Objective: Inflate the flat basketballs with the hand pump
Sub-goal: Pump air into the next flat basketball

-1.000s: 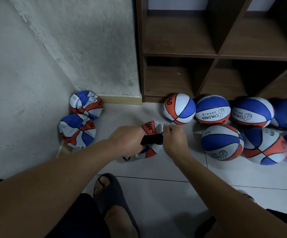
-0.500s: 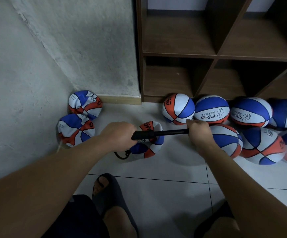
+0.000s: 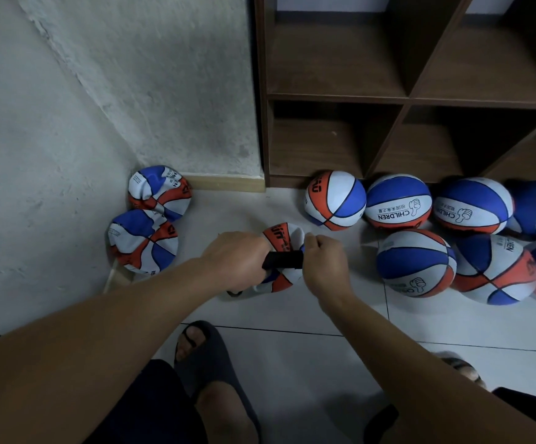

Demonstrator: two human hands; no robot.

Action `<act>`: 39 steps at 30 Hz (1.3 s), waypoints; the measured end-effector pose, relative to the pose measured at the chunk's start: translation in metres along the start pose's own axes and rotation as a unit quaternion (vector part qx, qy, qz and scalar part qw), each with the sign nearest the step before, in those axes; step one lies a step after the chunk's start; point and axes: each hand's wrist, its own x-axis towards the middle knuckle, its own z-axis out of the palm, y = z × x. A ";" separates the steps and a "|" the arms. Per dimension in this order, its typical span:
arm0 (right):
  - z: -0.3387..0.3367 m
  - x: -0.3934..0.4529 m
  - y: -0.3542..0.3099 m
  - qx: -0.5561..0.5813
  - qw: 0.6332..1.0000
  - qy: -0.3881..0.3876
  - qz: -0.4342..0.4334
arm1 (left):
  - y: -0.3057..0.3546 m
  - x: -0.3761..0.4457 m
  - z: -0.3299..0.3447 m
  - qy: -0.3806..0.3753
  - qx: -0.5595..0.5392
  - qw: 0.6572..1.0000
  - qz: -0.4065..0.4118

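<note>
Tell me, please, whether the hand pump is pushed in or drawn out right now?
Pushed in: only a short black stretch of the hand pump shows between the left hand and the right hand, which sit close together.

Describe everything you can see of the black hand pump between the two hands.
Only a short stretch of the hand pump shows: a matte black cylinder, plastic by its look, lying roughly level across a partly flat red, white and blue basketball on the floor tiles. The left hand grips one end and the right hand grips the other, so both ends are hidden. The hands sit close together, so the pump looks pushed in. A dark loop, possibly its hose, peeks out below the left hand.
</note>
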 end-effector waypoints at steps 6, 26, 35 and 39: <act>-0.003 0.005 -0.002 -0.007 1.000 -0.003 0.002 | 0.001 0.000 -0.001 0.008 -0.013 1.000 -0.001; -0.036 0.018 -0.016 -0.026 0.997 0.061 -0.026 | -0.009 0.001 -0.009 0.062 -0.012 0.998 -0.026; -0.007 0.002 -0.010 -0.003 1.000 0.003 -0.024 | 0.003 0.000 -0.009 0.033 0.011 0.999 0.001; -0.010 0.008 -0.012 -0.003 1.000 0.002 -0.024 | 0.000 0.002 -0.009 0.042 0.009 0.999 0.006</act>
